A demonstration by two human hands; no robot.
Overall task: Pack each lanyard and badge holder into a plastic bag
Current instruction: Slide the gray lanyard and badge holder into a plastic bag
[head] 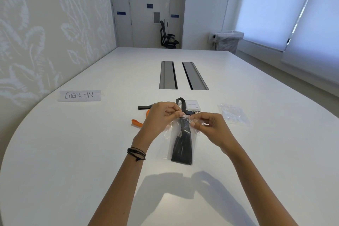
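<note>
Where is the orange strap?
In the head view, the orange strap lies on the white table, left of centre, partly hidden behind the left hand, near a black strap.

**Clerk:** Item one?
**Checker:** Clear plastic bag (172,145), long and narrow, mouth at the far end and pinched together, crinkled there.
**Clerk:** Contents?
**Checker:** Black lanyard (182,150), folded into a flat bundle, wholly inside, running most of the bag's length.
**Clerk:** Loose stock on the surface?
**Checker:** Second black lanyard (145,107) just beyond the bag, a loop standing up at its right. Orange lanyard (136,123) to the left, partly hidden. White badge holder (192,105) beside the loop. Heap of clear bags (233,115) off right, apart.
</note>
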